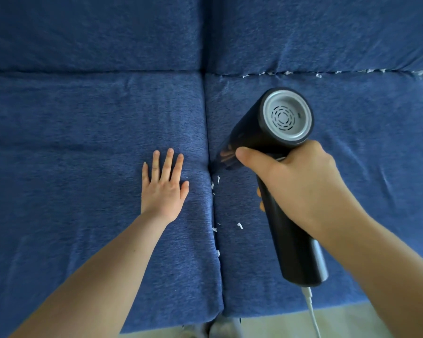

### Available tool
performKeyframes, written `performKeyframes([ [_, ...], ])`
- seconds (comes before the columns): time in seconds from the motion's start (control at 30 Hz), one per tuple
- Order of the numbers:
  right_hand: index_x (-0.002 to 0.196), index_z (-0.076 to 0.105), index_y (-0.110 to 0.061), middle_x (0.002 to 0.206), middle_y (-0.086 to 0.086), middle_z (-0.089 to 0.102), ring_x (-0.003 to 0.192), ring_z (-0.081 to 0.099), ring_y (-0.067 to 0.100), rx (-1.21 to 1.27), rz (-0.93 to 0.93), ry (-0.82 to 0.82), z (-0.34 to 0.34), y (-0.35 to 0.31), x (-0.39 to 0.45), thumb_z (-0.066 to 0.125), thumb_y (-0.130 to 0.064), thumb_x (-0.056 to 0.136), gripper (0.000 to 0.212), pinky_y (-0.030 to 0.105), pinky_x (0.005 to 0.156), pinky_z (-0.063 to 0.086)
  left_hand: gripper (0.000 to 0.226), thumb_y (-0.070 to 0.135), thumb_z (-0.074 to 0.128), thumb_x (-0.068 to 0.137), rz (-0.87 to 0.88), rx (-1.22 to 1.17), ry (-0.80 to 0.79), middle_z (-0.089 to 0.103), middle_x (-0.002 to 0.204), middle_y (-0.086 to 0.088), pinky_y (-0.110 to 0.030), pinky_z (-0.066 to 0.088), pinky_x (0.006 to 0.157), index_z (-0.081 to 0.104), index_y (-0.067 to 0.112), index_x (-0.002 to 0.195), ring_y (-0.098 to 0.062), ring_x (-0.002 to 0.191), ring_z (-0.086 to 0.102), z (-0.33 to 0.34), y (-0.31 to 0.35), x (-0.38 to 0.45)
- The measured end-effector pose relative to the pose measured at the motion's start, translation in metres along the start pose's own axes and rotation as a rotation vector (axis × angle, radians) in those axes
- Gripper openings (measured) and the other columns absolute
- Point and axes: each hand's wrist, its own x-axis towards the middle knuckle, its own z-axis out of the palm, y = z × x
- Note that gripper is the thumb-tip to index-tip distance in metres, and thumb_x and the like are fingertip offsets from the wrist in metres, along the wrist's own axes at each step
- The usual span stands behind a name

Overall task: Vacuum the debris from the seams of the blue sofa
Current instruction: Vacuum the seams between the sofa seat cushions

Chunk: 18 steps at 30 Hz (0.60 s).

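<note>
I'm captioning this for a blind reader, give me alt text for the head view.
A right hand grips a black handheld vacuum, nozzle in the blue sofa seam, white debris nearby. The left hand presses flat beside it.

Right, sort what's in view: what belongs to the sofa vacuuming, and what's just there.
Part of the job:
- handheld vacuum, gripped by the right hand
- white debris along the centre seam
- more scraps in the back seam
- left hand, flat on the cushion

Just there:
- white cable
- pale floor
</note>
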Motion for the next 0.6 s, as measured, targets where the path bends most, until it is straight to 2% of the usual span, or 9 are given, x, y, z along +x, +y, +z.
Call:
performKeyframes([
  [0.07, 0.065, 0.066, -0.011, 0.065, 0.007, 0.071, 0.061, 0.07, 0.028, -0.006, -0.009, 0.019, -0.005, -0.001, -0.004, 0.072, -0.061, 0.062, 0.051, 0.043, 0.07, 0.06, 0.072, 0.054, 0.024, 0.099, 0.024, 0.027, -0.007, -0.006, 0.165, -0.005, -0.055, 0.001, 0.12, 0.002, 0.019, 0.157, -0.034, 0.15, -0.01, 0.0, -0.003, -0.001],
  [0.2, 0.076, 0.067, -0.011, 0.071, 0.013, 0.072, 0.067, 0.07, 0.033, 0.025, 0.029, -0.002, -0.008, 0.0, -0.006, 0.075, -0.056, 0.068, 0.047, 0.048, 0.074, 0.06, 0.076, 0.058, 0.025, 0.097, 0.034, 0.04, -0.016, -0.008, 0.164, -0.006, -0.056, 0.001, 0.12, 0.001, 0.018, 0.157, -0.035, 0.15, -0.012, 0.002, -0.004, 0.0],
  [0.37, 0.072, 0.068, -0.011, 0.056, 0.008, 0.07, 0.057, 0.071, 0.027, 0.006, 0.038, -0.011, -0.014, 0.001, -0.011, 0.074, -0.06, 0.063, 0.05, 0.046, 0.071, 0.06, 0.077, 0.059, 0.023, 0.096, 0.033, 0.046, -0.018, -0.01, 0.164, -0.006, -0.056, 0.001, 0.12, -0.002, 0.018, 0.157, -0.036, 0.149, -0.013, 0.001, -0.003, -0.001],
  [0.43, 0.073, 0.068, -0.01, 0.068, 0.013, 0.072, 0.066, 0.071, 0.033, 0.003, 0.053, 0.001, -0.01, 0.006, -0.015, 0.073, -0.065, 0.057, 0.057, 0.046, 0.073, 0.06, 0.077, 0.059, 0.021, 0.095, 0.035, 0.056, -0.017, -0.011, 0.164, -0.006, -0.056, 0.001, 0.12, -0.003, 0.019, 0.157, -0.036, 0.149, -0.013, 0.001, -0.004, -0.001],
  [0.5, 0.074, 0.067, -0.009, 0.079, 0.015, 0.072, 0.071, 0.071, 0.034, -0.009, 0.069, -0.003, -0.002, 0.011, -0.019, 0.073, -0.064, 0.062, 0.056, 0.044, 0.075, 0.06, 0.078, 0.059, 0.02, 0.095, 0.036, 0.064, -0.016, -0.012, 0.164, -0.006, -0.056, 0.001, 0.12, -0.004, 0.018, 0.156, -0.036, 0.149, -0.014, 0.001, -0.004, -0.002],
  [0.6, 0.076, 0.068, -0.009, 0.082, 0.015, 0.072, 0.072, 0.071, 0.034, -0.003, 0.083, -0.018, 0.002, 0.013, -0.021, 0.074, -0.061, 0.066, 0.053, 0.045, 0.076, 0.059, 0.078, 0.059, 0.024, 0.096, 0.043, 0.057, -0.012, -0.01, 0.164, -0.006, -0.056, 0.001, 0.12, -0.002, 0.018, 0.157, -0.036, 0.149, -0.013, 0.001, -0.004, -0.004],
])
